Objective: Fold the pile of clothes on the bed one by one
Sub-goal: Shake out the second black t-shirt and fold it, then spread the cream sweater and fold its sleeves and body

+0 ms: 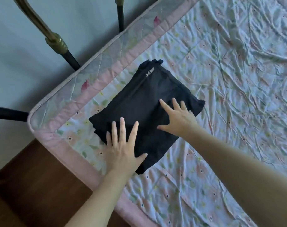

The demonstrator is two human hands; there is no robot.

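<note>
A black garment lies folded into a rough rectangle near the corner of the bed. A small white label shows near its far edge. My left hand rests flat on its near left part, fingers spread. On the garment's right side my right hand also lies flat with fingers apart. Neither hand holds any cloth. No pile of other clothes is in view.
The bed has a wrinkled floral sheet and a pink quilted mattress edge. A brass and black metal bed frame stands against a pale wall at top left. Brown wooden floor lies at lower left.
</note>
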